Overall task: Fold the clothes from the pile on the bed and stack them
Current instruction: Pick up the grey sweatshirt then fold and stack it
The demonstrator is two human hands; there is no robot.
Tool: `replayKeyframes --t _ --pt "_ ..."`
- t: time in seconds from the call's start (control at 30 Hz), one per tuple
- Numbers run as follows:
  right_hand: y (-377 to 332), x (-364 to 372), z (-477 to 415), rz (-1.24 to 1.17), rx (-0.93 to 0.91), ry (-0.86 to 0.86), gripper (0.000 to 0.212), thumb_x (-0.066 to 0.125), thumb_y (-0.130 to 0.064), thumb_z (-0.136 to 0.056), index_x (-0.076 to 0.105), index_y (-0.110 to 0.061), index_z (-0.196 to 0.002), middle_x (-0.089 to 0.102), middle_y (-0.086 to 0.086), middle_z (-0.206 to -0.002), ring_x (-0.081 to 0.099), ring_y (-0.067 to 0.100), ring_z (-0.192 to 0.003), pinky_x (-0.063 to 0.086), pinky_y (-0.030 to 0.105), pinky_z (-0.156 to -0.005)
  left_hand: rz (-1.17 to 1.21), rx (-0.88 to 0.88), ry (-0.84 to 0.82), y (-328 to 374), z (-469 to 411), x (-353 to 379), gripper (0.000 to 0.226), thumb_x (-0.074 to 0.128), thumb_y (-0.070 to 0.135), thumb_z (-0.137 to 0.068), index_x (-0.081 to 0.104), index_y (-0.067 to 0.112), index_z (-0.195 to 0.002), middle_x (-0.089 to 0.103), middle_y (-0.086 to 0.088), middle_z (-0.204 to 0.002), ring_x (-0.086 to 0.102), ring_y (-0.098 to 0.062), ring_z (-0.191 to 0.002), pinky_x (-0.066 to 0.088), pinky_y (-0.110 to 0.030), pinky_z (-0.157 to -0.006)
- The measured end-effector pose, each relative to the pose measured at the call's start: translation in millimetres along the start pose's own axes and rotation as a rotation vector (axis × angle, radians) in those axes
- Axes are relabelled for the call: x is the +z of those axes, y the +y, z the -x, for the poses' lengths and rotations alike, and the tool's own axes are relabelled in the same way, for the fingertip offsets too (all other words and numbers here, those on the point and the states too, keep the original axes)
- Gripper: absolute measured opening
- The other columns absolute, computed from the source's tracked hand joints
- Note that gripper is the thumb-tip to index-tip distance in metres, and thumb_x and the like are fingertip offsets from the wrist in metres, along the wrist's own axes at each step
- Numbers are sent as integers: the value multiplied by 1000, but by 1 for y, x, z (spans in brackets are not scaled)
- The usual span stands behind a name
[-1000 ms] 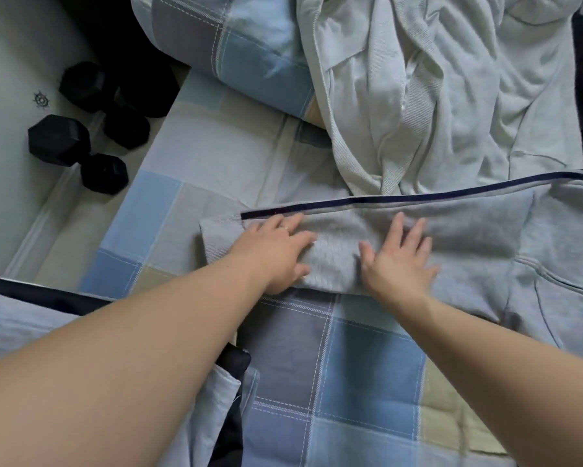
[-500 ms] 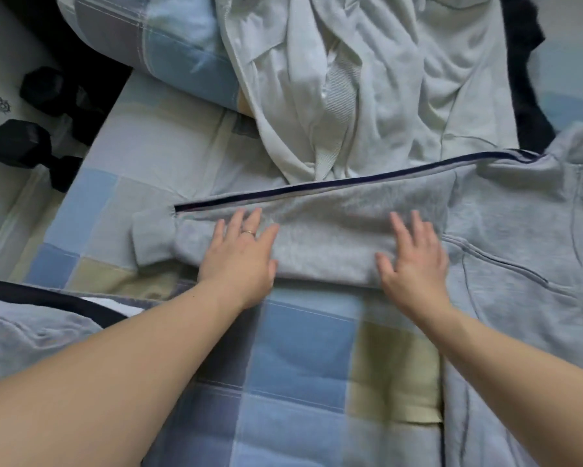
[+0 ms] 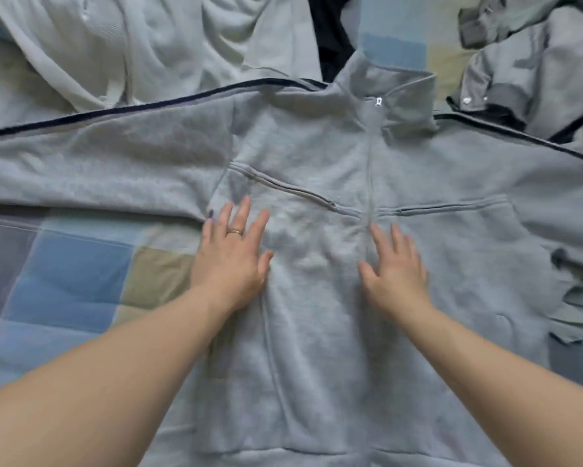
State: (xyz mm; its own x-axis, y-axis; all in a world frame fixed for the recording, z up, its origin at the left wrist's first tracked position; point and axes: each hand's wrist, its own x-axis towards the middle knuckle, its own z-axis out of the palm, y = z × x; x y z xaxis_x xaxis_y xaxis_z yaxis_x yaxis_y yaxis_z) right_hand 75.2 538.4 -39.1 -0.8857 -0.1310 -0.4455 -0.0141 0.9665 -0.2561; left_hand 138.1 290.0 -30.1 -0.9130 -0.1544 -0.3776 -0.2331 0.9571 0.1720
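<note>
A grey zip-neck sweatshirt [image 3: 317, 156] with a navy stripe along each sleeve lies spread front-up on the bed, collar away from me and both sleeves stretched out sideways. My left hand [image 3: 231, 256], with a ring on one finger, presses flat on the body near its left edge. My right hand [image 3: 394, 264] lies flat just right of the centre seam, below the zip. Both hands have straight, spread fingers and hold nothing.
A crumpled pale garment [image 3: 142, 45] lies beyond the left sleeve. A dark garment [image 3: 330, 35] shows behind the collar, and a rumpled grey one [image 3: 525, 55] at the upper right. The checked blue bedsheet [image 3: 64, 271] shows at the left.
My view has swung right from the left sleeve to the sweatshirt's body. Both hands have slid rightward off the sleeve onto the chest, still flat.
</note>
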Motion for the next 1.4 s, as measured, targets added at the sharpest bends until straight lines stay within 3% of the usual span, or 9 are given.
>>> replayKeyframes --t 0.17,0.27,0.33,0.43,0.67,0.97,1.13,1.27,1.4 --pt "153 -41 40 306 140 -456 77 48 -41 -95 5 -36 -159 -7 -7 -169 6 23 -154 22 48 -121 22 -7 -412 104 30 36 73 42 55 -99 8 34 -160 -11 -3 -169 -4 -28 -155 4 -53 -123" --pt "199 -78 53 241 260 -490 71 47 -42 -88 22 -38 -155 22 -5 -164 32 26 -145 37 48 -112 102 26 -551 153 40 44 74 48 52 -99 17 24 -159 -3 -6 -169 4 -26 -155 15 -42 -124" --pt "216 -98 55 119 266 -460 63 51 -38 -90 36 -34 -151 44 0 -154 46 26 -136 42 42 -107 137 39 -542 176 37 40 65 50 50 -98 32 20 -153 17 -11 -165 19 -26 -151 25 -39 -121" --pt "242 -123 43 18 227 -299 64 56 -31 -95 33 -27 -155 44 5 -154 42 27 -140 38 39 -112 134 24 -392 203 27 28 56 50 47 -96 41 25 -146 39 -10 -151 35 -29 -141 36 -39 -113" --pt "314 -173 -4 -49 324 58 71 58 -29 -95 25 -22 -157 33 8 -159 32 32 -144 31 50 -116 130 210 -337 290 6 28 61 48 47 -100 26 35 -156 6 -1 -169 7 -23 -154 17 -36 -123" --pt "464 -202 -62 -470 546 207 83 57 -29 -98 2 -24 -161 21 10 -164 35 34 -143 34 42 -111 209 258 2 464 -56 74 73 56 47 -96 23 30 -158 12 -7 -168 12 -32 -153 21 -48 -122" --pt "544 -217 -78 -499 554 251 89 61 -33 -93 4 -25 -161 29 11 -161 36 33 -143 34 44 -116 72 224 -148 537 -96 95 64 42 59 -98 16 43 -155 1 3 -169 3 -32 -154 11 -68 -117" --pt "590 -225 -84 -475 611 273 87 62 -35 -94 9 -22 -161 26 12 -162 34 34 -144 33 43 -116 24 295 -154 577 -99 115 62 37 63 -98 13 48 -153 -4 3 -169 -5 -34 -154 1 -69 -117" --pt "615 -224 -92 -760 706 261 82 66 -39 -92 21 -20 -158 42 8 -148 53 33 -126 50 50 -101 4 425 -235 619 -95 136 63 36 61 -99 7 51 -154 -10 10 -168 -11 -37 -154 -2 -70 -117"
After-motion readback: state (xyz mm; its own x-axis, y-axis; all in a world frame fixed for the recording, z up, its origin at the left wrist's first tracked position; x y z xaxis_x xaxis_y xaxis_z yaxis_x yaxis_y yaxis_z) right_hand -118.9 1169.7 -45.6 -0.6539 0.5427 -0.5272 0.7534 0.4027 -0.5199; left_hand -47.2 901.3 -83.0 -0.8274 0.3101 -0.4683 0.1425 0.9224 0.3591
